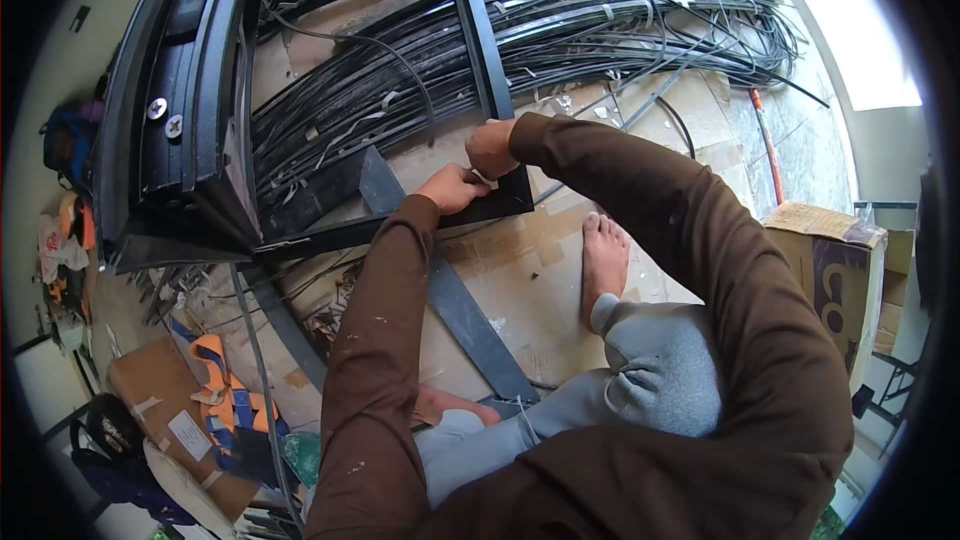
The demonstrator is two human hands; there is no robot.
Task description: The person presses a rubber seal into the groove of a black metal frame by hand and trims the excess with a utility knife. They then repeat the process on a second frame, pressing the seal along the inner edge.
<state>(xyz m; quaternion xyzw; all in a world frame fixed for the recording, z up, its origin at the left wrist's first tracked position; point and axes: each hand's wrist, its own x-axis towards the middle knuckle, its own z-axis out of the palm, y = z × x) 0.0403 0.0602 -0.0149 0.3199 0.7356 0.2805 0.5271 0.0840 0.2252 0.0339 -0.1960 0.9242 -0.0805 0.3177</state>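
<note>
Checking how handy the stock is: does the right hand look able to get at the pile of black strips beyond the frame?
Probably yes. The right hand rests at the frame corner, and the black strips lie just past it on the floor. Only the frame's thin bar runs alongside the path.

A black metal frame (483,40) lies flat on cardboard (530,270), near corner joined

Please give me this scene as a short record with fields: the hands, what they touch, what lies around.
floor: cardboard sheets
left hand: curled, on the black frame at its near corner
right hand: curled, same corner, just above
grip: too small to tell
behind frame: bundle of black strips
left side: stacked black frames
right side: cardboard box
bare foot: beside the frame corner
</note>
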